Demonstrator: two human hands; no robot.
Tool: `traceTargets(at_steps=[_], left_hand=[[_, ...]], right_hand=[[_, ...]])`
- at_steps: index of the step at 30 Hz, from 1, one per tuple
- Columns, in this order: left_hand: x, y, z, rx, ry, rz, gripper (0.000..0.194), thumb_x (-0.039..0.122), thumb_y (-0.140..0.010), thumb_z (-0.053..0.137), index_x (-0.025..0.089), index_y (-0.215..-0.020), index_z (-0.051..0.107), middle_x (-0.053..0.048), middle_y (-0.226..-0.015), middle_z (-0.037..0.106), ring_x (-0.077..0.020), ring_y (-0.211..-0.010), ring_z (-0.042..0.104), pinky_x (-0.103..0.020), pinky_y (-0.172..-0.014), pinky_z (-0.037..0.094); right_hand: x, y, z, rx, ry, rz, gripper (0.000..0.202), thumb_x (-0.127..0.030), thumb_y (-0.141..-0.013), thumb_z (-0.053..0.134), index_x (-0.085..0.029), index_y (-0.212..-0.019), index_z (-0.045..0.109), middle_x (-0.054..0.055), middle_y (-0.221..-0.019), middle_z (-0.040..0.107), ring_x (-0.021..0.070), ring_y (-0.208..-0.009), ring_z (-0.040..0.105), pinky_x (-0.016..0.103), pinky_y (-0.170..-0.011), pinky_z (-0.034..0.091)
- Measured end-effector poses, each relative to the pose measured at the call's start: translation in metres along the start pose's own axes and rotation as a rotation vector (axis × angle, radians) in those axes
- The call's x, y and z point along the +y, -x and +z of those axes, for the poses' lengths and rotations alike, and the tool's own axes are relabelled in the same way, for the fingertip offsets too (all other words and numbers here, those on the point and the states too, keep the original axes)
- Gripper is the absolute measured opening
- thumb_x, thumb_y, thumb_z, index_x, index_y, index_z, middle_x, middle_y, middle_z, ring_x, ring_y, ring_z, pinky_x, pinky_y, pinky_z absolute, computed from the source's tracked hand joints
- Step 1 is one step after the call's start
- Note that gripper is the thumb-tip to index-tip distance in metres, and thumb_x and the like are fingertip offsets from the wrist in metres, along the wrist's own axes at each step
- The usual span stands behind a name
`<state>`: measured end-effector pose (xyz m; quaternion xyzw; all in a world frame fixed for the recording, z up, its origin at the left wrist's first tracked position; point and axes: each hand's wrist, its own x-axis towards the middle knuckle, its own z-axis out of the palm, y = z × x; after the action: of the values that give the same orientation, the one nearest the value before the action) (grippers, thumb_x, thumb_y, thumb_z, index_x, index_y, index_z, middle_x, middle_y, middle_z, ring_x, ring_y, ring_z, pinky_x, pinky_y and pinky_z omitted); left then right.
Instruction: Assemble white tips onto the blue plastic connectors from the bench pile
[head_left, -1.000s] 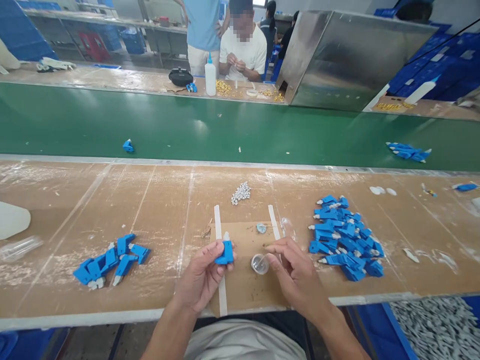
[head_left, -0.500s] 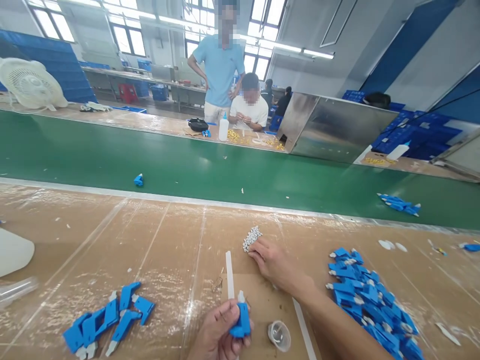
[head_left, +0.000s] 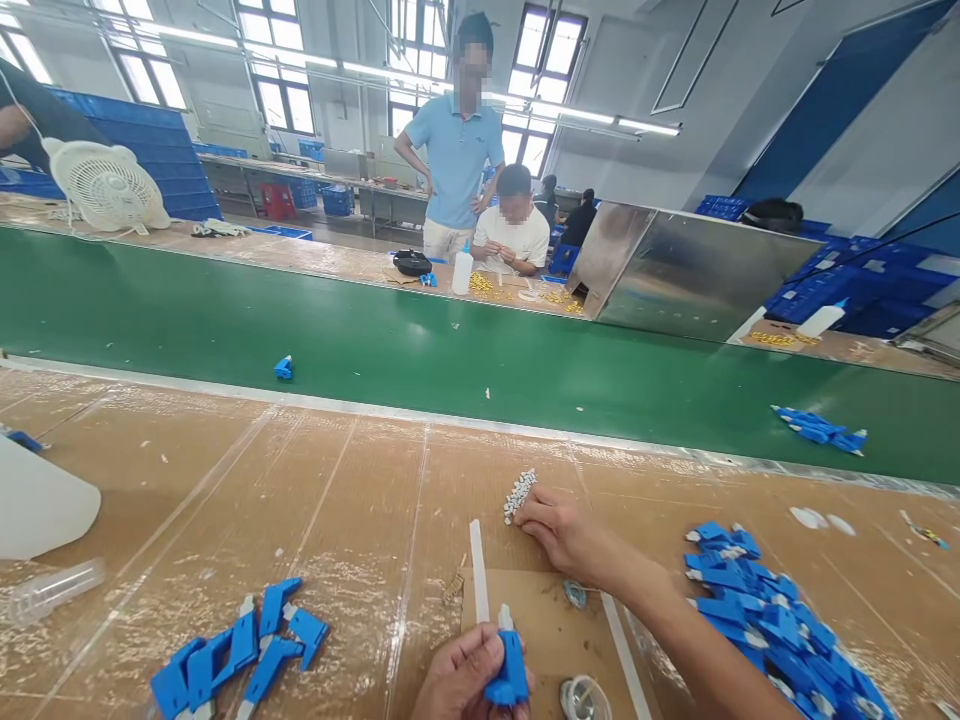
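My left hand [head_left: 465, 675] is closed around a blue plastic part with a whitish tip [head_left: 510, 668], the tip pointing up. My right hand [head_left: 562, 530] reaches forward to a small heap of tiny grey-white pieces [head_left: 519, 497]. Thumb and fingers are pinched together at the heap's near right side; whatever is between them is hidden. A strip of white tape [head_left: 478, 570] lies just beyond my left hand. Below my right forearm stands a small clear cup [head_left: 583, 698], with a small round clear item [head_left: 575, 593] farther back.
Several blue parts [head_left: 240, 645] lie at left, and a large pile of them [head_left: 780, 620] lies at right. A white container [head_left: 45, 500] and clear tube [head_left: 56, 590] are far left. Beyond the table runs a green belt [head_left: 397, 350] carrying blue parts. Two people [head_left: 461, 170] are opposite.
The camera view has tilted slightly, so the scene sits lower and to the right. My right hand stays at the heap, and my left hand keeps hold of the blue part.
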<state>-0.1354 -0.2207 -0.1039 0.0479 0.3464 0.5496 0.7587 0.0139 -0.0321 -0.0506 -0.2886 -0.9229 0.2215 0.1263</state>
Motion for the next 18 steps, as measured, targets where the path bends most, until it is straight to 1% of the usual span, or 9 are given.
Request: traceTargets(at_steps=[2, 4, 7, 11, 14, 16, 18], left_hand=[[0.001, 0.001, 0.002, 0.002, 0.015, 0.002, 0.036, 0.041, -0.07, 0.086, 0.009, -0.08, 0.071, -0.011, -0.068, 0.072, -0.009, -0.044, 0.061, -0.013, -0.039, 0.038], [0.002, 0.002, 0.004, 0.003, 0.037, -0.01, 0.035, 0.038, -0.069, 0.086, 0.009, -0.081, 0.071, -0.01, -0.066, 0.072, -0.0095, -0.045, 0.062, -0.011, -0.039, 0.038], [0.001, 0.001, 0.004, -0.005, 0.064, -0.013, 0.032, 0.034, -0.071, 0.086, 0.008, -0.083, 0.072, -0.01, -0.067, 0.072, -0.0102, -0.047, 0.064, -0.011, -0.039, 0.039], [0.001, 0.002, 0.004, -0.009, 0.07, -0.012, 0.029, 0.032, -0.073, 0.084, 0.009, -0.083, 0.07, -0.01, -0.069, 0.072, -0.0116, -0.047, 0.065, -0.012, -0.039, 0.04], [0.002, 0.003, 0.005, -0.025, 0.064, -0.011, 0.03, 0.034, -0.074, 0.083, 0.009, -0.082, 0.069, -0.011, -0.069, 0.071, -0.0121, -0.049, 0.066, -0.012, -0.039, 0.039], [0.003, 0.003, 0.004, -0.03, 0.058, -0.007, 0.032, 0.035, -0.073, 0.084, 0.008, -0.082, 0.07, -0.011, -0.069, 0.071, -0.0116, -0.048, 0.066, -0.012, -0.039, 0.038], [0.002, 0.002, 0.003, -0.026, 0.044, -0.009, 0.034, 0.037, -0.071, 0.085, 0.009, -0.082, 0.07, -0.01, -0.068, 0.071, -0.0115, -0.048, 0.065, -0.013, -0.04, 0.037]], right_hand=[[-0.001, 0.004, -0.003, 0.039, -0.02, 0.079, 0.02, -0.012, -0.094, 0.047, -0.02, -0.094, 0.065, 0.004, -0.091, 0.064, 0.0189, -0.084, 0.059, 0.03, -0.074, 0.044], [-0.002, 0.008, -0.003, 0.079, -0.028, 0.178, 0.018, -0.016, -0.094, 0.048, -0.019, -0.092, 0.065, 0.005, -0.088, 0.066, 0.0204, -0.082, 0.06, 0.031, -0.073, 0.043], [-0.003, 0.009, 0.006, 0.098, -0.042, 0.314, 0.02, -0.024, -0.094, 0.05, -0.019, -0.082, 0.066, 0.004, -0.078, 0.068, 0.0205, -0.073, 0.061, 0.03, -0.065, 0.041], [-0.004, 0.001, 0.017, 0.101, -0.058, 0.439, 0.024, -0.033, -0.093, 0.054, -0.019, -0.079, 0.067, 0.003, -0.071, 0.07, 0.02, -0.066, 0.063, 0.028, -0.058, 0.037], [-0.005, -0.006, 0.02, 0.1, -0.043, 0.479, 0.023, -0.032, -0.089, 0.058, -0.02, -0.072, 0.066, 0.004, -0.07, 0.07, 0.0209, -0.067, 0.063, 0.028, -0.057, 0.034], [-0.006, -0.01, 0.02, 0.09, -0.03, 0.484, 0.02, -0.027, -0.087, 0.059, -0.02, -0.068, 0.065, 0.004, -0.07, 0.07, 0.0216, -0.068, 0.062, 0.028, -0.058, 0.032], [-0.009, -0.011, 0.021, 0.086, -0.018, 0.477, 0.017, -0.021, -0.084, 0.06, -0.02, -0.068, 0.064, 0.005, -0.072, 0.07, 0.0229, -0.072, 0.062, 0.029, -0.06, 0.032]])
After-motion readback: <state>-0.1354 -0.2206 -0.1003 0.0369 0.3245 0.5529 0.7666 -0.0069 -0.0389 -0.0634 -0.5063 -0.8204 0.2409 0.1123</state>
